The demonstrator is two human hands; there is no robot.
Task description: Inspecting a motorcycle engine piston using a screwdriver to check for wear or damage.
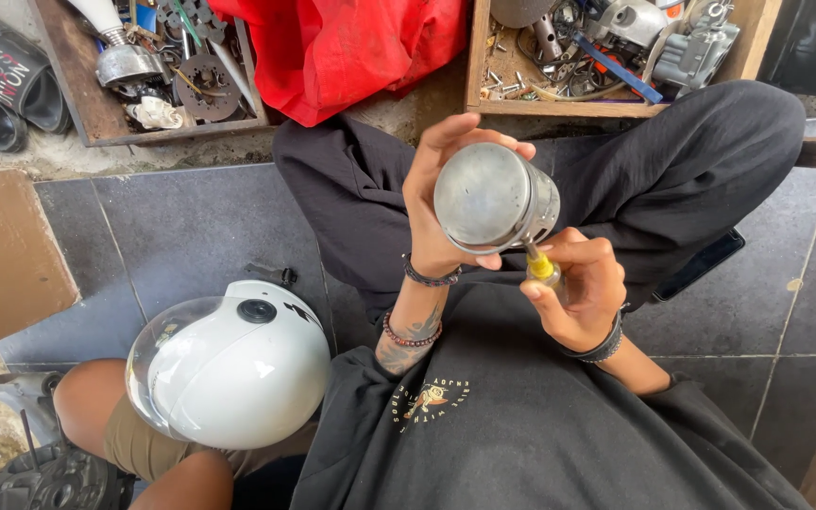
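Head camera looks steeply down; close over lap and floor.

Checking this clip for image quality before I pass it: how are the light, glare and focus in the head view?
Head view: soft, even daylight with only faint shadows; mild sheen on the metal cylinder held in the left hand and on the white helmet; the right hand with its yellow-handled tool is sharp; edges bend slightly from the wide lens; no motion blur.
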